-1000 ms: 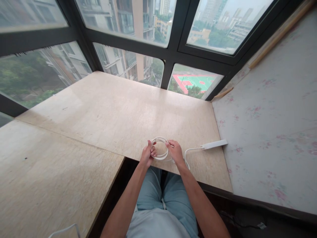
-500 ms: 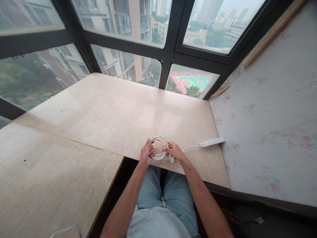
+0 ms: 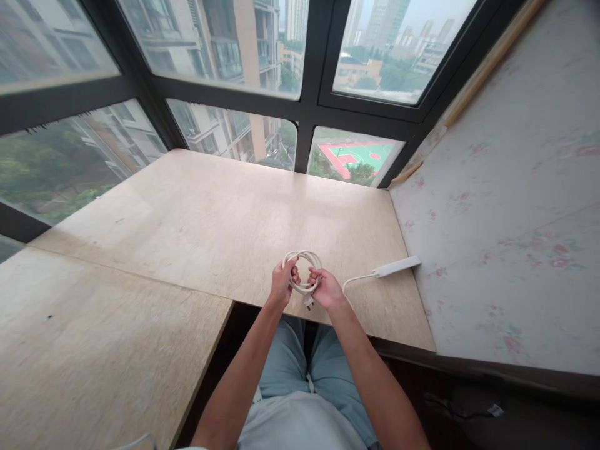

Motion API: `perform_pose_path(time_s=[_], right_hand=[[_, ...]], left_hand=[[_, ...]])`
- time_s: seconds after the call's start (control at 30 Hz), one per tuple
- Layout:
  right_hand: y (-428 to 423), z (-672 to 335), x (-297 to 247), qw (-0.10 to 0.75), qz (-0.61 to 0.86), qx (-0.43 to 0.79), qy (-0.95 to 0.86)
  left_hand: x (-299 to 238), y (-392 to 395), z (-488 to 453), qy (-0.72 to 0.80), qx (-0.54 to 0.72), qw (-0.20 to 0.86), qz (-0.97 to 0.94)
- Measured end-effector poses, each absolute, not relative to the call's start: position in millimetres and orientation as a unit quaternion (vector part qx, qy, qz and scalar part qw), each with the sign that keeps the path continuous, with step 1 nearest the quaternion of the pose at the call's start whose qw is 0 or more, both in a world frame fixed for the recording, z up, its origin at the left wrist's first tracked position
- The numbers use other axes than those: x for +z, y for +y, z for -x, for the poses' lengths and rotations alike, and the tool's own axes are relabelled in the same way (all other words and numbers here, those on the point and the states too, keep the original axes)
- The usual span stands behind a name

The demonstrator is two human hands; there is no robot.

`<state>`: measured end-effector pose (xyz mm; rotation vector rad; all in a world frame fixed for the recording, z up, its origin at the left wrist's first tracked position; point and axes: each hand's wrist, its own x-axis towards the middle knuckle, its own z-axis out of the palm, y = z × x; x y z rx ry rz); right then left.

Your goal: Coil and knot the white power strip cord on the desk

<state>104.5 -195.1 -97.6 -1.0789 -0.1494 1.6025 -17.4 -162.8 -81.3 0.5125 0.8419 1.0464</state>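
A white power cord, wound into a round coil of several loops, is held up between my two hands just above the front edge of the counter. My left hand is closed round the coil's left side, thumb on top. On the opposite side my right hand grips the loops with bent fingers. The cord's plug hangs below the coil, beside my right hand, prongs pointing down. From behind the right hand the cord runs to a white power strip lying on the counter.
The pale stone-patterned counter reaches to dark-framed windows. A flowered wall stands on the right, close to the power strip. Another counter section extends at the left. A white cable shows at the bottom left.
My right hand has closed more fully on the coil's right side. The plug has swung left and now hangs below the loops. The view has shifted slightly.
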Motion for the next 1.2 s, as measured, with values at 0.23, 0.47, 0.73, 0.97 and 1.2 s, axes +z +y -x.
perform_pose_path(time_s=[0.23, 0.47, 0.73, 0.97, 1.2], right_hand=[[-195.5, -100.5, -98.3, 0.633, 0.425, 0.647, -0.016], [-200.0, -86.1, -113.5, 0.715, 0.428, 0.553, 0.016], [-204.5, -67.4, -119.9, 0.764, 0.444, 0.468, 0.018], [-223.1, -69.1, -105.5, 0.726, 0.479, 0.49, -0.052], [-252.9, -105.8, -100.8, 0.663, 0.575, 0.448, -0.171]], left_hand=[[-79.7, -171.7, 10.7, 0.351, 0.483, 0.782, -0.178], [-94.0, -191.6, -0.7, 0.332, 0.501, 0.774, -0.199], [-102.4, -201.5, -11.1, 0.353, 0.536, 0.75, -0.158], [-100.0, -184.2, -0.5, 0.361, 0.512, 0.768, -0.137], [-101.1, -174.9, 13.1, 0.291, 0.421, 0.854, -0.088]])
